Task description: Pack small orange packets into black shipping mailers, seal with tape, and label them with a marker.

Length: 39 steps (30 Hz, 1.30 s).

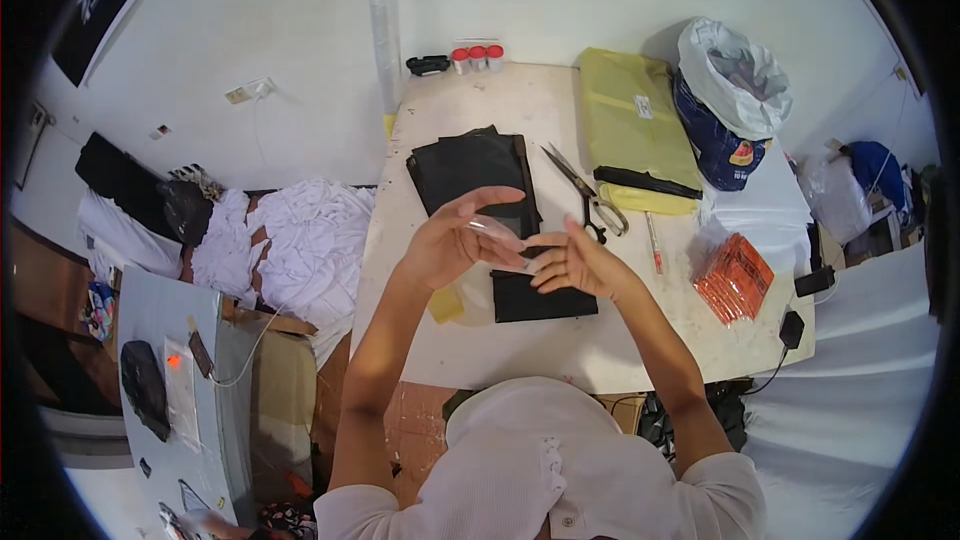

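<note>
Head view: white table (pixel 545 105).
Left hand (pixel 440 245): gripping clear plastic (pixel 495 233).
Right hand (pixel 588 265): fingertips at plastic; cannot tell if pinching.
Clear plastic: over table, nearer left edge.
Black folded piece (pixel 545 303): toward near edge.

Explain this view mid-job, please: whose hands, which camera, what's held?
No robot here: these are a person's bare left hand and right hand, seen by a wide fisheye camera on their head, looking down, so edges bend. The left hand holds a clear plastic piece; the right hand's fingers are at its right end, though I can't tell whether they grip. On the table are black folded sheets, scissors, a yellow folded bundle, an orange wrapped stack, a blue-and-white sack and red-capped containers.
</note>
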Motion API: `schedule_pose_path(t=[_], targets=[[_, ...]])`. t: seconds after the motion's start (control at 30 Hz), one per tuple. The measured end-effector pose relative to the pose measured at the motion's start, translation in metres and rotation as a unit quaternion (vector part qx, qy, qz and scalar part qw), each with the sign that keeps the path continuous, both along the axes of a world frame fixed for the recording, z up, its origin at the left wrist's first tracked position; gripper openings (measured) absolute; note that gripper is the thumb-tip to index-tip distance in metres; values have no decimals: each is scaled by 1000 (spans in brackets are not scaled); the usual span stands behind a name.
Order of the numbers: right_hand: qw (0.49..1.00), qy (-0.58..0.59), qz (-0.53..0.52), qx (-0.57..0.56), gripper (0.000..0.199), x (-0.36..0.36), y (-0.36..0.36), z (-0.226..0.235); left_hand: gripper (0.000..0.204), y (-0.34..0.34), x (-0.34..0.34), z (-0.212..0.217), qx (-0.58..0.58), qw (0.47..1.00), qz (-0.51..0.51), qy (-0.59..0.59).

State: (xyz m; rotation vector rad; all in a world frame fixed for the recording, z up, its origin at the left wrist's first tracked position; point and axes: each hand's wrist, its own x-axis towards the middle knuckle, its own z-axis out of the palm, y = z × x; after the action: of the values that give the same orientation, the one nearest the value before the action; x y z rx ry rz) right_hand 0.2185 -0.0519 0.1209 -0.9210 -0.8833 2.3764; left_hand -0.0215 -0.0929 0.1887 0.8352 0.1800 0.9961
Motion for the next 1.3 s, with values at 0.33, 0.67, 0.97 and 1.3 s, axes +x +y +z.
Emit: schedule_pose_path(t=[0.33, 0.67, 0.97, 1.3], targets=[[972, -63, -157, 160, 45, 51, -28, -1, 34, -24, 2, -21, 57, 974, -12, 220], [904, -258, -244, 239, 42, 74, -68, -59, 25, -58, -4, -86, 0, 885, 50, 463], [824, -350, -314, 315, 37, 59, -80, -96, 24, -66, 29, -152, -50, 820, 280, 497], [723, -454, -309, 420, 27, 45, -79, -116, 37, -60, 45, -173, -23, 733, 411, 542]])
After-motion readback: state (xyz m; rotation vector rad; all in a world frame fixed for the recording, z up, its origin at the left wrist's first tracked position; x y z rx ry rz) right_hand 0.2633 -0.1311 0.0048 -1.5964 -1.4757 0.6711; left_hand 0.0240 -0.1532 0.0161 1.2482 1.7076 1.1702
